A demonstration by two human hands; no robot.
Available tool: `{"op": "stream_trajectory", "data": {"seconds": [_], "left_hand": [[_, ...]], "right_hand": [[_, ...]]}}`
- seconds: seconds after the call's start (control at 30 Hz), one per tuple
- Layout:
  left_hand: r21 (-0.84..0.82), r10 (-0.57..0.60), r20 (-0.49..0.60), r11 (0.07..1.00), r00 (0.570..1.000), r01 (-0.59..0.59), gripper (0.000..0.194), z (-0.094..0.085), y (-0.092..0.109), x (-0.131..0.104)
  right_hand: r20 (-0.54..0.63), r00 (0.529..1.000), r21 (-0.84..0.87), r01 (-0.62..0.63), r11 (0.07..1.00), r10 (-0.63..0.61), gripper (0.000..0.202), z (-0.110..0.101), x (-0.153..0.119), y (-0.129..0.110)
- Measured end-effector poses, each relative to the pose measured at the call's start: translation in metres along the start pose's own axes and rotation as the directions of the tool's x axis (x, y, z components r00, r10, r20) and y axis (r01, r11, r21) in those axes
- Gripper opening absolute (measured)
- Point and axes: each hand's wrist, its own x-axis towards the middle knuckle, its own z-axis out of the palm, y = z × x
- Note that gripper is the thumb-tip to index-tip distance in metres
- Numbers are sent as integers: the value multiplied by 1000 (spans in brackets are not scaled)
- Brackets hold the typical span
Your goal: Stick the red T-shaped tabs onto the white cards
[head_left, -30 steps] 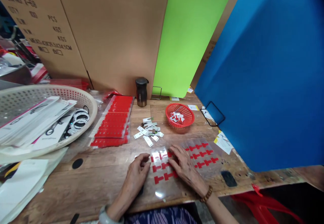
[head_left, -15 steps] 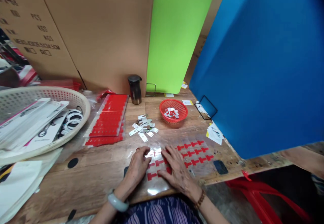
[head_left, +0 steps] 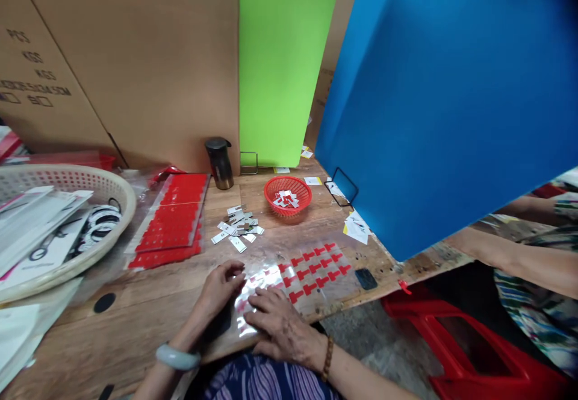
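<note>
The right hand (head_left: pixel 282 326) lies palm down on clear plastic sheeting (head_left: pixel 317 278) on the near side of the red basket (head_left: pixel 271 206), its fingers loosely spread, resting on the glossy surface and gripping nothing. The sheeting carries rows of small red shapes, which run on past the hand to the right of the basket. The left hand (head_left: pixel 222 287), nearer the person than the basket and to its left, is half curled at the sheeting's left edge, thumb and forefinger close to each other; with the glare there, I cannot tell whether they pinch it. Left of the basket lies a loose heap of flat metal pieces (head_left: pixel 239 229), and farther left, a stack of red sheets (head_left: pixel 174 213).
</note>
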Motion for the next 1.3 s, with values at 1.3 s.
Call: {"op": "stream_trajectory", "data": {"seconds": [1.3], "left_hand": [[-849,-506,-104,493,856,189,13,-31,-8,-92]], "right_hand": [[-433,860,214,-195,957,272,25,-74,-5,96]]}}
